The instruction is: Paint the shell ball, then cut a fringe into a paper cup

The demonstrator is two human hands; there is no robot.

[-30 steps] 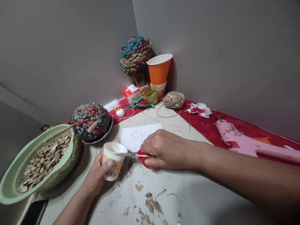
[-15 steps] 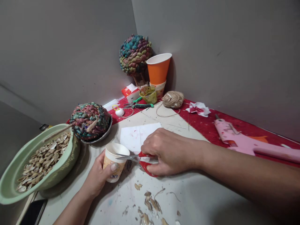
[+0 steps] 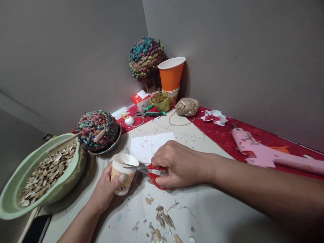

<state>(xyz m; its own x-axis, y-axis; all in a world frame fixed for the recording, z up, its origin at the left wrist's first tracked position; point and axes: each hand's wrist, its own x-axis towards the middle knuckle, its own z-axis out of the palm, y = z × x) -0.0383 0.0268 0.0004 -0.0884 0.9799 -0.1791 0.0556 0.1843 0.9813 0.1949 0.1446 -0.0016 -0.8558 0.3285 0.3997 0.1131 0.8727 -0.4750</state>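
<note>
A small printed paper cup (image 3: 128, 185) is upright with a slight tilt, gripped from its left side by my left hand (image 3: 108, 187), the thumb across the front. My right hand (image 3: 172, 165) is closed around the red handles of a pair of scissors (image 3: 155, 182). The scissor blades point left and straddle the cup's rim on its right side, one blade reaching inside the mouth. Behind the cup and my right hand lies a white sheet of paper (image 3: 141, 145). Broken shell pieces (image 3: 164, 219) are scattered on the table in front of the scissors.
At left, a green colander (image 3: 68, 182) holds many shells, beside a colourful shell-covered ball (image 3: 97, 130) in a metal bowl. Behind stand a shell-covered tree (image 3: 146, 59), an orange paper cup (image 3: 172, 76), pliers (image 3: 154, 114) and a twine ball (image 3: 187, 107). A pink glue gun (image 3: 263, 152) lies right.
My left hand and the cup have shifted slightly left and up. My right hand with the scissors has moved slightly left along with them, the blades still at the rim.
</note>
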